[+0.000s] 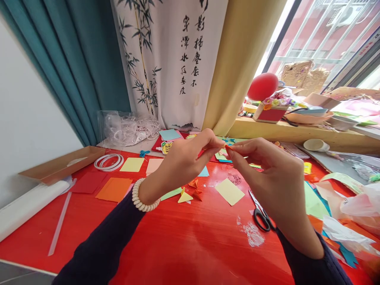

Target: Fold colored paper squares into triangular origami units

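My left hand (190,156), with a cream beaded band at its wrist, and my right hand (270,178) meet fingertip to fingertip above the table. Pinched between them is a small piece of orange paper (228,147), mostly hidden by the fingers. On the red table (175,245) below lie folded orange paper pieces (197,194) and a folded yellow paper piece (184,196). A pale yellow sheet (229,192) rests flat under the gap between my hands. Scissors (261,215) with black handles lie beside my right wrist.
Orange sheets (114,189), red sheets (89,182), white rings (108,162) and a cardboard tray (62,164) are at the left. Paper scraps and plastic (347,229) crowd the right. A clear plastic bag (127,128) stands at the back. A red balloon (263,86) sits by the window.
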Demonstrator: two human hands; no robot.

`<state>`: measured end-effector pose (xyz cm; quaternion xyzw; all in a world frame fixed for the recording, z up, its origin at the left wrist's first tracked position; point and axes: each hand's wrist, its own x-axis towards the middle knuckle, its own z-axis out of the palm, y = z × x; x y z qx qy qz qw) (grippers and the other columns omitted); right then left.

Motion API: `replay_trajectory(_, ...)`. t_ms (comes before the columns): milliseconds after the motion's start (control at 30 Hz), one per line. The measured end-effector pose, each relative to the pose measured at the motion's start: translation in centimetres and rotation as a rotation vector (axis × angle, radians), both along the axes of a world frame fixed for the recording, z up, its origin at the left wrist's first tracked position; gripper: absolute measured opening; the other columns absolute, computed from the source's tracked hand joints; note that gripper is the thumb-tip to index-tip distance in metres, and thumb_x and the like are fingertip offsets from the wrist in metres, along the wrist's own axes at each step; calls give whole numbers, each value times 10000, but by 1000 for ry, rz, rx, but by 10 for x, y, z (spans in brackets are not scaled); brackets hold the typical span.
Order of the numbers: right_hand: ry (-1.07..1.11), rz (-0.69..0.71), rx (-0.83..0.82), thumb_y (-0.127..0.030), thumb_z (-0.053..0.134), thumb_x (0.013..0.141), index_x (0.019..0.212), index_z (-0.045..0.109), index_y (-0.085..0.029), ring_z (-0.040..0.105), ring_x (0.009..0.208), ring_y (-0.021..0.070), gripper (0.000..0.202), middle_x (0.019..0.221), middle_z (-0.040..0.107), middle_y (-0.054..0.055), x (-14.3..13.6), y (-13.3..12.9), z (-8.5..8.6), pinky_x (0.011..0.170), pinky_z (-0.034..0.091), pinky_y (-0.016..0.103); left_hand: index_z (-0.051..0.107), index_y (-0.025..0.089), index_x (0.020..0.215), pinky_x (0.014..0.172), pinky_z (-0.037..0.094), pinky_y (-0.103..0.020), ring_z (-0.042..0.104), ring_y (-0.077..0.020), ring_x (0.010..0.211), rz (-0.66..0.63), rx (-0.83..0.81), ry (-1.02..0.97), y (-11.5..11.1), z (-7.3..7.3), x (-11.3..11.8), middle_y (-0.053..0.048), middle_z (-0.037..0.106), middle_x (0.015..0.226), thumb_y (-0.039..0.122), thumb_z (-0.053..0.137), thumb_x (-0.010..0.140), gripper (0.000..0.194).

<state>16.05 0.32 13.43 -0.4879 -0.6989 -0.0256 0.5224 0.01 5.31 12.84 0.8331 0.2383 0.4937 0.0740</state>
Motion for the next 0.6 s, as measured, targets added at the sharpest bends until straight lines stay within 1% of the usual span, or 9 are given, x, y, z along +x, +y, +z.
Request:
replay_trajectory(167, -105, -41, 74, -148, 614, 787, 791, 643, -199, 632, 656, 123, 59, 768, 687, 3, 1, 0, 0, 555, 487, 242, 576, 167, 925, 730, 543, -201, 644, -99, 804, -10, 62, 4, 2, -2, 0, -3, 654, 834, 185, 521, 888, 69)
replay_trajectory(300, -210, -30, 89, -164, 607, 797, 798, 650, -218, 613, 609, 127, 70, 744, 686, 1, 6, -1, 3, 504, 456, 248, 568, 168, 907, 727, 540, -201, 647, -101, 814, -17, 53, 31, 2, -1, 0, -7, 670, 861, 185, 507, 895, 65)
replay_trajectory(367, -236, -12, 79, -169, 609, 796, 786, 654, -226, 616, 611, 134, 73, 741, 689, 2, 8, -1, 5, 505, 456, 254, 566, 171, 902, 724, 538, -194, 649, -101, 819, -35, 40, 41, 2, -1, 0, -4, 674, 868, 188, 509, 894, 60)
replay_trajectory(467, -211, -26, 91, -172, 620, 789, 773, 656, -228, 625, 631, 141, 68, 750, 696, 5, 9, 0, 6, 523, 469, 259, 559, 179, 914, 721, 534, -179, 648, -93, 826, -62, 10, 39, 3, 0, -1, 5, 670, 877, 191, 513, 893, 52)
replay_trajectory(600, -249, -6, 85, -178, 599, 802, 779, 656, -234, 631, 626, 147, 83, 761, 697, 7, 10, 0, 6, 534, 470, 272, 559, 187, 911, 723, 532, -185, 641, -89, 810, -63, -9, 51, 4, -1, -2, 14, 659, 861, 191, 505, 896, 57)
